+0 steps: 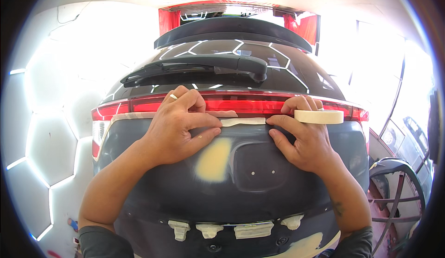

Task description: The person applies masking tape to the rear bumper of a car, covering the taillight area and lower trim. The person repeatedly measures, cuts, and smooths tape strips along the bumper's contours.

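Observation:
A short strip of masking tape (244,121) is stretched between my hands, just under the red tail-light bar (243,105) of a car. My left hand (175,129) pinches its left end between thumb and forefinger. At the other end, the forefinger and thumb of my right hand (306,143) hold the strip. A roll of masking tape (319,117) hangs around fingers of that same hand. Tape (224,113) lines the lamp's lower edge left of centre. Below spreads the dull grey tailgate (257,204), with a yellowish filler patch (213,160).
A rear wiper (222,63) crosses the window above my hands, under a dark spoiler (236,28). Several masked fittings (253,229) sit low on the tailgate. At right, a removed car body part (396,167) rests on a metal stand (394,202).

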